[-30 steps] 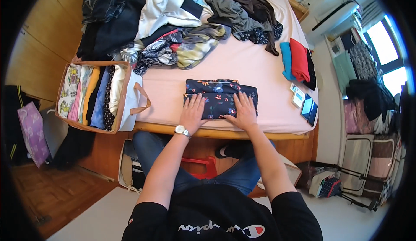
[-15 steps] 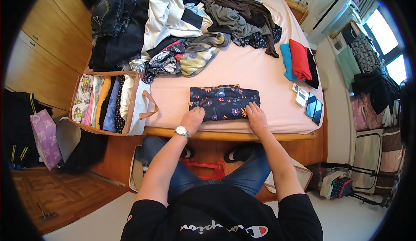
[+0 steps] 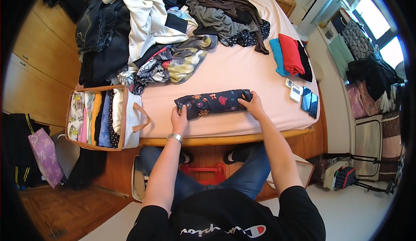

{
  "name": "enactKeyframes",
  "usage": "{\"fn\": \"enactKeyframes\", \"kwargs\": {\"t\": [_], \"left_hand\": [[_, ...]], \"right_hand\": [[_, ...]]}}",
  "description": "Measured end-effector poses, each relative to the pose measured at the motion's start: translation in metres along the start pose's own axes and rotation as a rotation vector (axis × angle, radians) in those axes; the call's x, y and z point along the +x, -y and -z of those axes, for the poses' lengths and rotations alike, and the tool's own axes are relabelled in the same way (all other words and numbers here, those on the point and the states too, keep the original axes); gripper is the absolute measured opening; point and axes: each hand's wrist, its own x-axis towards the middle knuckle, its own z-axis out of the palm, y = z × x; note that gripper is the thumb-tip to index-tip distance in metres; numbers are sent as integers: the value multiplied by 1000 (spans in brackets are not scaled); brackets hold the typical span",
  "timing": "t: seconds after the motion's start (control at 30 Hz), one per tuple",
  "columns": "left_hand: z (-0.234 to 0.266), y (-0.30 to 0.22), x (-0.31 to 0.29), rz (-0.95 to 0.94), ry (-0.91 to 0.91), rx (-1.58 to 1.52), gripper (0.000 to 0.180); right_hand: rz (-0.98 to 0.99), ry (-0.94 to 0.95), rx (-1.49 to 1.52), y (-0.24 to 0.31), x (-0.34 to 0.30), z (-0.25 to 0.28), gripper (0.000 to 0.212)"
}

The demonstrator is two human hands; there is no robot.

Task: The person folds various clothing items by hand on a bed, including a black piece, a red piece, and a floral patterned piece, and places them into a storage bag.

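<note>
A dark navy garment with a flower print (image 3: 213, 104) is folded into a narrow, roll-like strip over the front part of the bed. My left hand (image 3: 179, 118) grips its left end, thumb on top. At the right end, my right hand (image 3: 253, 105) has closed on the cloth, fingers behind and thumb in front. The strip tilts slightly, its right end farther from me. To the left stands a white fabric storage box (image 3: 131, 124) with brown trim, packed with a row of folded clothes (image 3: 104, 115) standing on edge.
A big heap of loose clothes (image 3: 143, 28) covers the far left of the bed (image 3: 242, 67). Folded red, blue and black garments (image 3: 291, 54) lie at the right, near a white device (image 3: 296, 92) and a phone (image 3: 309, 102). Below the bed edge sits a red stool (image 3: 203, 171).
The flowered garment has gone from a wider flat rectangle to a narrower folded strip. Both my hands have shifted from pressing on it to gripping its two ends. The view has shifted slightly.
</note>
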Motion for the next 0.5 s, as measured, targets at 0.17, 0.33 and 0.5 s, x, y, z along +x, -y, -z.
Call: {"fn": "enactKeyframes", "kwargs": {"t": [0.17,0.33,0.5], "left_hand": [[-31,-9,18,45,-94,626,42],[-12,5,51,-54,106,591,41],[-14,7,52,-178,103,586,37]], "right_hand": [[-197,-307,-356,-20,14,-44,40],[-98,-90,-574,-10,42,-11,41],[-34,-115,-626,-18,45,-14,41]]}}
